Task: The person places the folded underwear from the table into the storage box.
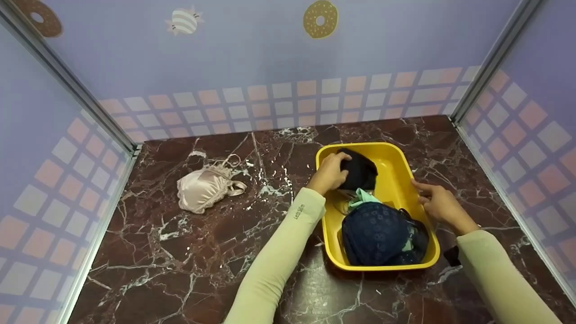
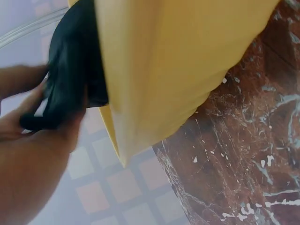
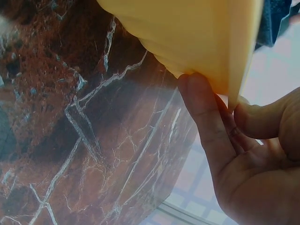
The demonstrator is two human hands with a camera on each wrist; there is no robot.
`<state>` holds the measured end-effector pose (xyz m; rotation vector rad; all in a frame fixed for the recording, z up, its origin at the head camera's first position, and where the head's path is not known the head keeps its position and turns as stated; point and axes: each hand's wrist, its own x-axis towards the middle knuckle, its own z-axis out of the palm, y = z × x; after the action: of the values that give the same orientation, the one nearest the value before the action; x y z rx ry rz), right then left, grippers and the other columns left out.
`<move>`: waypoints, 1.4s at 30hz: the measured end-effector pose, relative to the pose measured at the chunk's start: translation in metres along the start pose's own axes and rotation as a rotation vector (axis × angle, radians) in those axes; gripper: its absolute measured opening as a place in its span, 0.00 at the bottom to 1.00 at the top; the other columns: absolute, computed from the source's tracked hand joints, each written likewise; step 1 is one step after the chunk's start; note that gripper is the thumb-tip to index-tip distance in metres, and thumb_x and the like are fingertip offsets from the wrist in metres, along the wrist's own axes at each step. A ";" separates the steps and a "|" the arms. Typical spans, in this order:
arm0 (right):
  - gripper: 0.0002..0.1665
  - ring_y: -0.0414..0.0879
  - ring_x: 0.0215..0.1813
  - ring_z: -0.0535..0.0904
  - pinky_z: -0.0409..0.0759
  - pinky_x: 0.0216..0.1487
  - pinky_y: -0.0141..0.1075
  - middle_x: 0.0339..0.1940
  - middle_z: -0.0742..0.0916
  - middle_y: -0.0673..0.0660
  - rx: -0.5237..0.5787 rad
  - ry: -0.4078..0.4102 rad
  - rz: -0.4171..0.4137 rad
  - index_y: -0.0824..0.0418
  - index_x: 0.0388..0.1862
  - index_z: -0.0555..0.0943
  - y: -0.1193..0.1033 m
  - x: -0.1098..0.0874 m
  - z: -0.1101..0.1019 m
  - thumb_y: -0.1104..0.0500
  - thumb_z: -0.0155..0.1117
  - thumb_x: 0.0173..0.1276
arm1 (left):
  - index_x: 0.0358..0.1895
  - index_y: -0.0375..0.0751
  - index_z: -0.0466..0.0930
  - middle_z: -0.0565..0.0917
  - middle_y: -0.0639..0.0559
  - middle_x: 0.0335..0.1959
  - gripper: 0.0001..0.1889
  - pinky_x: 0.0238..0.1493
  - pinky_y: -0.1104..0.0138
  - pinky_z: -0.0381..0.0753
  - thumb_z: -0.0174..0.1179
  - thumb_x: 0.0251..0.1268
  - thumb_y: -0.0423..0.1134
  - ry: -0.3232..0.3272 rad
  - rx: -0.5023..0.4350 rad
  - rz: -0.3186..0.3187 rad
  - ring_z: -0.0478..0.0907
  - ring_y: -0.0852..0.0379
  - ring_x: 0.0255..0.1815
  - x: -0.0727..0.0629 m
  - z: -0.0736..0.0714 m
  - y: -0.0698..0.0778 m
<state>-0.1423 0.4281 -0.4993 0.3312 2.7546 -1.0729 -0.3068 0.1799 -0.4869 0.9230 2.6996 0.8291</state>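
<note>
A yellow plastic basin (image 1: pixel 396 173) stands on the dark marble-patterned surface. My left hand (image 1: pixel 331 173) reaches over its left rim and grips a black bra (image 1: pixel 362 173) at the far left; the left wrist view shows fingers around the dark fabric (image 2: pixel 77 61), slightly blurred. On the right side, my right hand (image 1: pixel 443 207) pinches the basin's rim, thumb inside and fingers outside in the right wrist view. A navy lace bra (image 1: pixel 373 234) fills the near end, cup upward. Mint-green fabric (image 1: pixel 364 197) pokes out between the two bras.
To the left of the basin lies a beige satin bra (image 1: pixel 204 189) with lace trim, its straps toward the right. Purple walls (image 1: pixel 252 58) with a checked border enclose the surface at the back and both sides.
</note>
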 end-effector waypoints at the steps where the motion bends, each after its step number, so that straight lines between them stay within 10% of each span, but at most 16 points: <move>1: 0.32 0.62 0.51 0.75 0.76 0.39 0.40 0.63 0.70 0.75 -0.005 -0.001 0.000 0.57 0.74 0.57 -0.002 0.001 0.001 0.67 0.48 0.73 | 0.62 0.49 0.73 0.74 0.46 0.58 0.20 0.63 0.65 0.61 0.55 0.67 0.36 -0.034 0.026 -0.028 0.67 0.50 0.62 -0.001 -0.001 -0.001; 11: 0.33 0.63 0.55 0.74 0.77 0.42 0.43 0.65 0.68 0.73 0.018 -0.014 -0.011 0.56 0.74 0.57 -0.012 0.004 0.005 0.68 0.47 0.72 | 0.66 0.51 0.70 0.72 0.48 0.62 0.26 0.59 0.69 0.64 0.48 0.63 0.30 -0.074 0.039 -0.083 0.64 0.54 0.63 -0.015 -0.017 -0.014; 27: 0.33 0.58 0.44 0.76 0.76 0.34 0.38 0.64 0.67 0.77 0.032 -0.034 -0.010 0.56 0.75 0.53 -0.008 -0.002 0.001 0.66 0.46 0.73 | 0.55 0.43 0.78 0.76 0.46 0.50 0.17 0.57 0.63 0.67 0.51 0.65 0.32 0.223 -0.067 0.004 0.71 0.50 0.54 -0.052 -0.058 -0.062; 34: 0.35 0.47 0.21 0.70 0.77 0.24 0.41 0.66 0.64 0.77 0.145 -0.078 0.029 0.53 0.76 0.50 -0.002 -0.004 0.000 0.67 0.45 0.74 | 0.54 0.41 0.78 0.77 0.46 0.46 0.16 0.56 0.61 0.68 0.53 0.62 0.30 0.343 -0.067 -0.030 0.72 0.49 0.51 -0.074 -0.076 -0.100; 42: 0.34 0.57 0.41 0.77 0.80 0.34 0.41 0.66 0.64 0.77 0.100 -0.079 -0.015 0.57 0.75 0.50 -0.003 -0.003 -0.001 0.66 0.47 0.74 | 0.53 0.38 0.77 0.77 0.43 0.44 0.16 0.53 0.57 0.67 0.55 0.62 0.31 0.456 -0.019 -0.121 0.72 0.45 0.49 -0.102 -0.110 -0.145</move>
<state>-0.1403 0.4268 -0.4959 0.2753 2.6441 -1.2032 -0.3361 -0.0266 -0.4781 0.6159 3.0790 1.1566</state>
